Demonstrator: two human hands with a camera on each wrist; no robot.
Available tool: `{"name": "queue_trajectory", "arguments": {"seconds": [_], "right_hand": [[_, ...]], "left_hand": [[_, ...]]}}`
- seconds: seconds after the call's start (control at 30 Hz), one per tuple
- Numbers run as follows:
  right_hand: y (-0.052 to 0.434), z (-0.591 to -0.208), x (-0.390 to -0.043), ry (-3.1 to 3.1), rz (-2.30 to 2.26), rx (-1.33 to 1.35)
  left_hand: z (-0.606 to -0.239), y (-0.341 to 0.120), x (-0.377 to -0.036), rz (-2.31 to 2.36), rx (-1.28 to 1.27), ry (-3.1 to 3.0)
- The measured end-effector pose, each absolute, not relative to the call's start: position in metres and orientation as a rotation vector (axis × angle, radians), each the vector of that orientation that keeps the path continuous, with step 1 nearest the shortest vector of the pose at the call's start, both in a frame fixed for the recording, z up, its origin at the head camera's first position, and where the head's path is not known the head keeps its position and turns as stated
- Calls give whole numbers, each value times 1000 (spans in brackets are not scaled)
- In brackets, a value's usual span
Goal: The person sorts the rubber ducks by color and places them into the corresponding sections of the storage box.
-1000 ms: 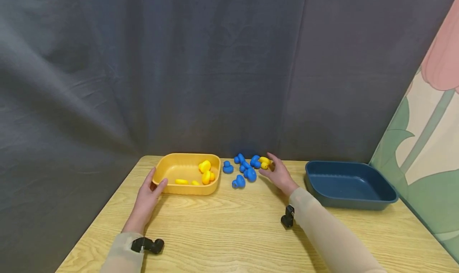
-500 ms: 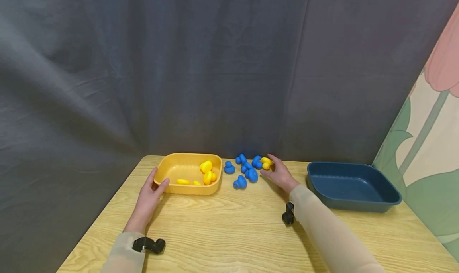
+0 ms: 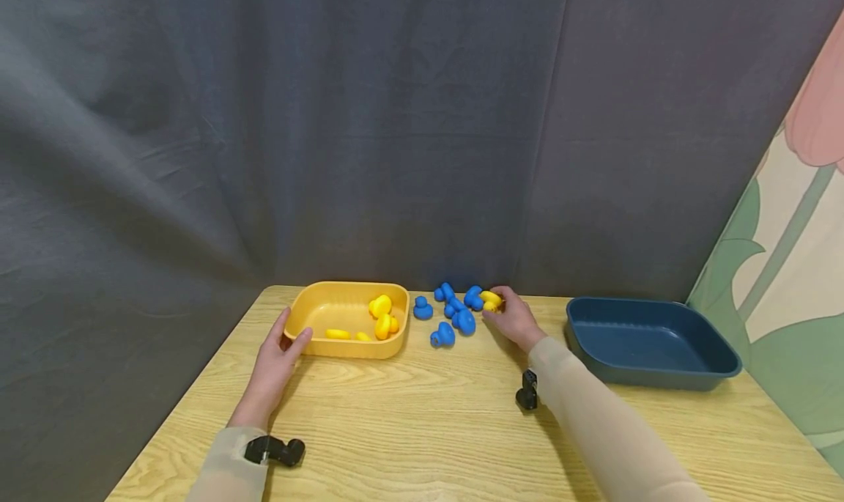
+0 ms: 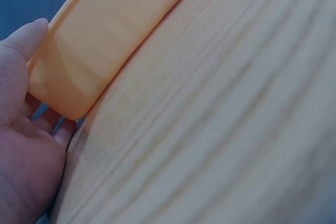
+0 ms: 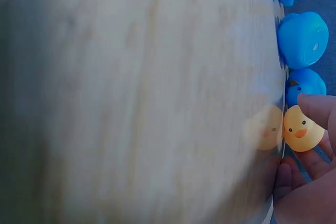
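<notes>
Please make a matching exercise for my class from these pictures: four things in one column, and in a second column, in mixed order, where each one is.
Things
1. Blue tub
2. Left hand
3. Blue ducks
4. Right hand

Places
A. At the left end of the yellow tub
B. At a yellow duck outside the tubs
C. Grouped between the two tubs
D. On the right side of the table

Pairs: 1-D, 2-A, 3-C, 4-B
</notes>
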State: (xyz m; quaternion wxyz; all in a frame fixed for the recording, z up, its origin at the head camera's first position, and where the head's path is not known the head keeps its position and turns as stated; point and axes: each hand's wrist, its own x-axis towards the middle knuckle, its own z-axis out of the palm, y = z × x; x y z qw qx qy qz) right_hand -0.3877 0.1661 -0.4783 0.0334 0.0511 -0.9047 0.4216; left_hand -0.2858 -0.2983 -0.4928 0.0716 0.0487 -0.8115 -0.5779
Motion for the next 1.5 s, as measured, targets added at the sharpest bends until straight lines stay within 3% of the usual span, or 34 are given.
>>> {"name": "queue_trajectory", "arguments": {"seconds": [0.6,0.97,1.5], "right_hand": [[171,-476,-380,-2821,1242,51],[166,-458,-369,-2771,1279,-164],[127,-435,-353,-2664,1315,58]], "left_hand": [[-492,-298,-286,-1747,148,-2428],[-492,-298,-285,-1740,162,-2441],[-492,-298,-286,-1729,177,-2443]]}}
